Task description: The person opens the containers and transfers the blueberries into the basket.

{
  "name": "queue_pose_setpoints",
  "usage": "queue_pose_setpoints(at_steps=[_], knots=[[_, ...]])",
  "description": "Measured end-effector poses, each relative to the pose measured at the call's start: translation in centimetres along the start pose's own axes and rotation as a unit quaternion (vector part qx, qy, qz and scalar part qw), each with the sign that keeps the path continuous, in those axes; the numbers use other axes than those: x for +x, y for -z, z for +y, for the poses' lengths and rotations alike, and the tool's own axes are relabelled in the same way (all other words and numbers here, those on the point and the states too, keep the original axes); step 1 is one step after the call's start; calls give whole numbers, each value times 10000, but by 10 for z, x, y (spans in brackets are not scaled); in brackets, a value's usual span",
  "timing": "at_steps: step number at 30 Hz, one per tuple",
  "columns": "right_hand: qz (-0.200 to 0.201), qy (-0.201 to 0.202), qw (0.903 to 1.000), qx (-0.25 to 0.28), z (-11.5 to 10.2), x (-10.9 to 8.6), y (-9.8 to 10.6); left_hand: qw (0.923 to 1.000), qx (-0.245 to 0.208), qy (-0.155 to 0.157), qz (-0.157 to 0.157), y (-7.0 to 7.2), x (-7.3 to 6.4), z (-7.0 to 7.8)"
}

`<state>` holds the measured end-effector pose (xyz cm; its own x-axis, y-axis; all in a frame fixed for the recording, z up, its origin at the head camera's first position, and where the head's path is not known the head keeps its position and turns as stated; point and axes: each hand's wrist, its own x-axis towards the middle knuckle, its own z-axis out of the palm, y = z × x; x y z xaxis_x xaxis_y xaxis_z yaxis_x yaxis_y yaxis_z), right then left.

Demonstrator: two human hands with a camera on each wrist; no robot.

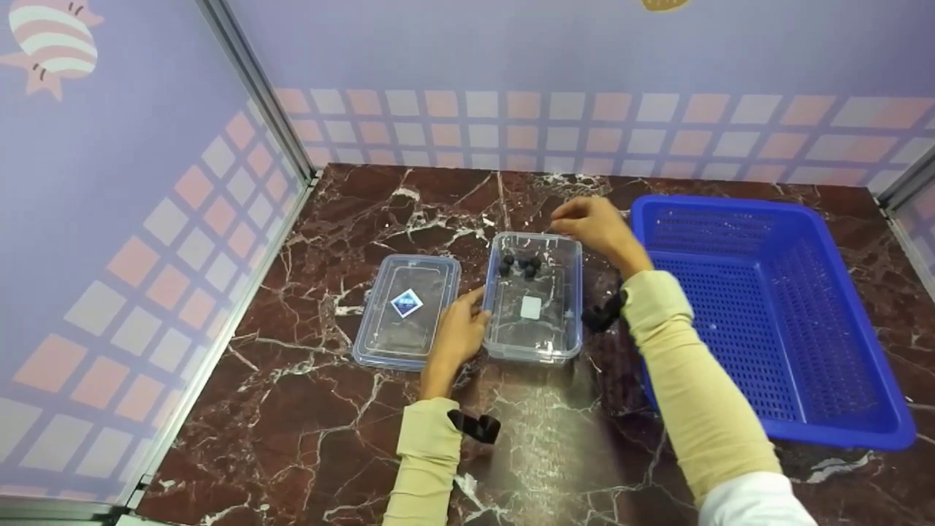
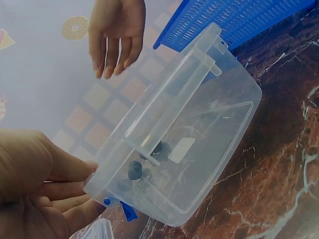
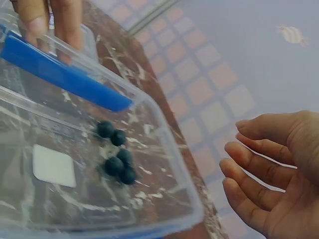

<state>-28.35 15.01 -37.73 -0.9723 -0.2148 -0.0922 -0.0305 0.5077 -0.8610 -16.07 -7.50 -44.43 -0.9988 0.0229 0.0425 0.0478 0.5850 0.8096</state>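
A clear plastic food container (image 1: 529, 353) stands uncovered on the marble-patterned table. Several small dark blue balls, like blueberries (image 3: 113, 166), lie on its floor near the far end, beside a white square patch (image 3: 54, 165). My left hand (image 1: 462, 330) holds the container's left wall, its thumb at the rim and the fingers outside by a blue latch (image 2: 128, 211). Above the far right corner is my right hand (image 1: 595, 225), fingers loosely bent, with nothing in them. To the left of the container lies a clear lid (image 1: 400, 342) with a blue-and-white diamond label (image 1: 406, 303).
A large blue plastic basket (image 1: 840, 432) with slotted sides stands to the right, close to my right forearm. Lilac panels with pink and white squares (image 1: 482, 131) enclose the table (image 1: 292, 438) at the back and sides. Black straps circle both wrists.
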Motion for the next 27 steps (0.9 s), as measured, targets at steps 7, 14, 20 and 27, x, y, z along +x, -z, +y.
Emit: queue_pose_setpoints(at_steps=[7, 14, 20, 27], knots=[[-184, -68, 9994, -301, 6, 6, -28, 10000, 46, 2, -11, 1, -1, 0], [-157, 68, 9956, -916, 14, 10, -47, 10000, 38, -51, 31, 0, 0, 0], [-102, -21, 9940, -1091, 17, 11, -57, 10000, 28, -49, 36, -1, 0, -1], [-143, 37, 9866, -1625, 18, 12, -65, 10000, 43, 22, -16, -1, 1, -1]])
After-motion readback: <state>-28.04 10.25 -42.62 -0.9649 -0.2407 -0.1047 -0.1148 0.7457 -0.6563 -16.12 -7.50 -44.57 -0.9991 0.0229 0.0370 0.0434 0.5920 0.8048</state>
